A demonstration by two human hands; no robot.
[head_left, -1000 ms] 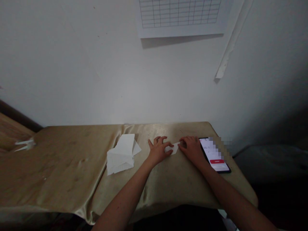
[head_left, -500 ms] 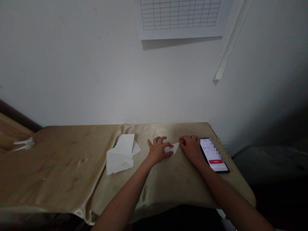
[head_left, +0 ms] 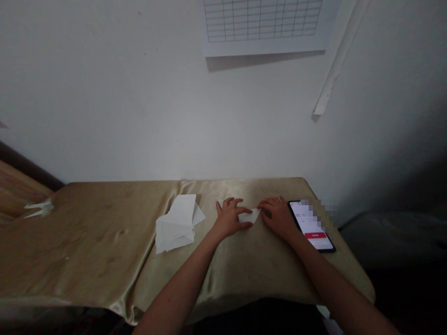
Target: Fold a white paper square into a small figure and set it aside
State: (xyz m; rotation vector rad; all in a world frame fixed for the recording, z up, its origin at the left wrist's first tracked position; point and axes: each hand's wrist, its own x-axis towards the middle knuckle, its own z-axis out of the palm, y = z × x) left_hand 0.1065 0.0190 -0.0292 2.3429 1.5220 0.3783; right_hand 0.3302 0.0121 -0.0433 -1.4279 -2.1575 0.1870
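Two bare hands, a left hand and a right hand, meet over a small, flat piece of white paper on a table covered in shiny gold-brown cloth. The paper lies between them, its nearer part framed by the left thumb and forefinger. Those two are set wide apart, one toward the paper's far edge and one toward its near edge, probably to keep it steady against the cloth; the other left fingers fan out above. The right fingertips reach the paper's upper right corner, likely to work that edge. Whether they pinch it or only press it, I cannot tell.

To the left, well apart from the hands, sits a loose, overlapping pile of white paper sheets, perhaps set there to leave room in front of the person. Just beside the right hand lies a black phone with a lit white screen and red button, face up, seemingly so that it can be read at a glance. Part of it is blurred out.

Compared with half a second ago, the right fingers stretch farther left, over the paper's corner, and look less bunched. The left hand, pile and phone are almost unchanged.
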